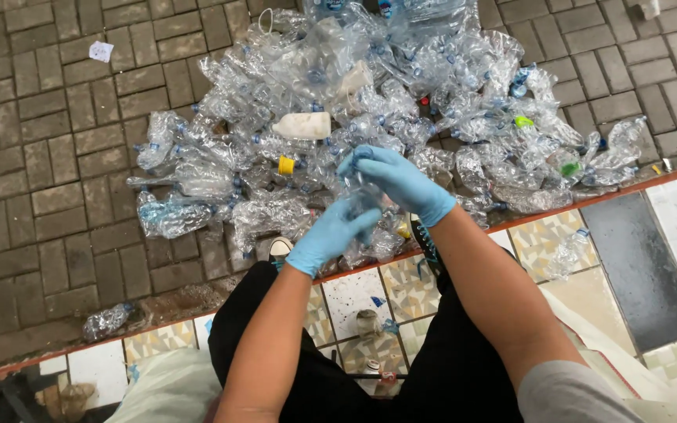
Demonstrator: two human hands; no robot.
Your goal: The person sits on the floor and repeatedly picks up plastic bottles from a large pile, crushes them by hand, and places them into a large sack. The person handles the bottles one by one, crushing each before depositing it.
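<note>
Taking the heap of crushed clear bottles (370, 102) on the brick paving as the landmark: far to its lower left, one flattened bottle (106, 320) lies alone by the paving's edge, well apart from the rest. Within the heap's middle sits a white opaque bottle (302, 125), and just below that a yellow cap (286, 165). At the heap's near edge, the left hand (331, 235), in a blue glove, is closed around the lower part of a crumpled clear bottle (363, 202), fingers curled up from beneath, apparently to steady it. The right hand (401, 182), also blue-gloved, grips the same bottle from above, fingers bent over its upper end, the wrist cocked downward; the two hands likely oppose each other so one can work while the other braces. Both forearms are bare and angle inward from the seated person's knees, meeting over the heap's front. Right of the hands, another loose bottle (566, 252) lies on the patterned tile step (660, 258), just beside the heap's right fringe.
</note>
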